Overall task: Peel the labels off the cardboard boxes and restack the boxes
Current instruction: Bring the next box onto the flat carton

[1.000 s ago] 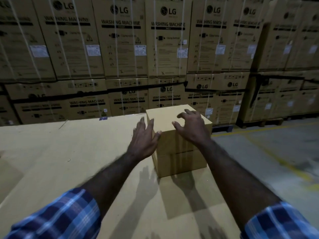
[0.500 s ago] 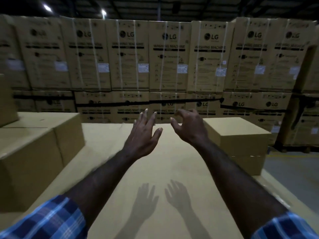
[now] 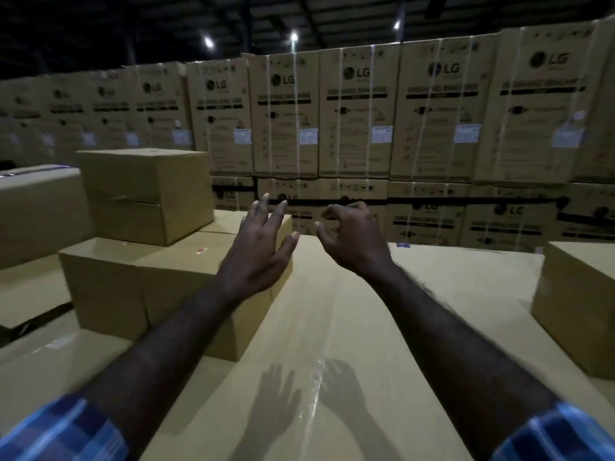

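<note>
Left stack: plain cardboard boxes, one upper box (image 3: 143,191) resting on a lower box (image 3: 173,287); a further box (image 3: 36,207) at far left carries dark tape along its top edge.
Label evidence, left: a small red-and-white scrap (image 3: 201,250) lies on the lower box top; whether it is label residue cannot be told.
Left hand (image 3: 258,251): empty, fingers spread straight, raised in front of the lower box, touching nothing.
Right hand (image 3: 354,237): empty, fingers loosely hooked, held above the large flat carton (image 3: 332,327), grasping nothing.
Right side: one plain box (image 3: 575,301) stands on the flat carton, well apart from the left stack.
Progress, judged: no label shows on the near boxes' visible faces; the right box appears placed, with the left stack probably next.
Background writing: stacked cartons (image 3: 352,114) read "LG"; lines beneath are blurred; white stickers (image 3: 308,136) unreadable.
</note>
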The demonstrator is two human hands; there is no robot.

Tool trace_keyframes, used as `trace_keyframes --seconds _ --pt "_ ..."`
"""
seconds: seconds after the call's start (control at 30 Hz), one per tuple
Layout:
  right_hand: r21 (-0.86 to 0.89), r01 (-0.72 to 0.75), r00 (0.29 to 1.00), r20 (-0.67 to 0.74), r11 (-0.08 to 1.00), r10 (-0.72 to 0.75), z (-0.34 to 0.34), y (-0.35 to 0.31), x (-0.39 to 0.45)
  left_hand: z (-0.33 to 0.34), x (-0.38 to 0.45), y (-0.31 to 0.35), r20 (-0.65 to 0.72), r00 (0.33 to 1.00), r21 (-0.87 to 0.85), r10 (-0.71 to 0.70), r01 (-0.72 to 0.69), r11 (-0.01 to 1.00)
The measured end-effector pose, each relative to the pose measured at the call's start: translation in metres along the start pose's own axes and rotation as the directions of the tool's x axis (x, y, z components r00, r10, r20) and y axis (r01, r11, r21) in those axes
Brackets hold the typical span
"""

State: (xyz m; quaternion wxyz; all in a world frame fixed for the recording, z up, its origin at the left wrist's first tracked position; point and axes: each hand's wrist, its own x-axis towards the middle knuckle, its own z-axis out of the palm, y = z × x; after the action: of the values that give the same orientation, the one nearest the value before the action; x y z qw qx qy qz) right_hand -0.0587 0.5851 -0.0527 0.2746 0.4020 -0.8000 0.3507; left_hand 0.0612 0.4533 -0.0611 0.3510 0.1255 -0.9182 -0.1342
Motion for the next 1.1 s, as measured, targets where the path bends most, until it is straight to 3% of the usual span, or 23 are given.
trace_keyframes --seconds 0.43,0.73,1.1 --pt "0.095 0.168 0.986 0.006 0.981 -0.169 0.097 -0.072 0.102 -0.067 0.047 -0.115 -0.113 0.987 0.166 -0.111 0.129 0.978" --pt "0.161 0.286 0.956 0.010 0.945 -0.292 0.163 -0.129 0.158 -0.100 0.089 -0.200 -0.213 0.959 0.187 -0.189 0.230 0.955" --pt "0.169 0.205 0.977 0.018 0.964 -0.211 0.275 -0.212 0.222 -0.129 0.159 -0.349 -0.179 0.975 0.156 -0.135 0.163 0.974"
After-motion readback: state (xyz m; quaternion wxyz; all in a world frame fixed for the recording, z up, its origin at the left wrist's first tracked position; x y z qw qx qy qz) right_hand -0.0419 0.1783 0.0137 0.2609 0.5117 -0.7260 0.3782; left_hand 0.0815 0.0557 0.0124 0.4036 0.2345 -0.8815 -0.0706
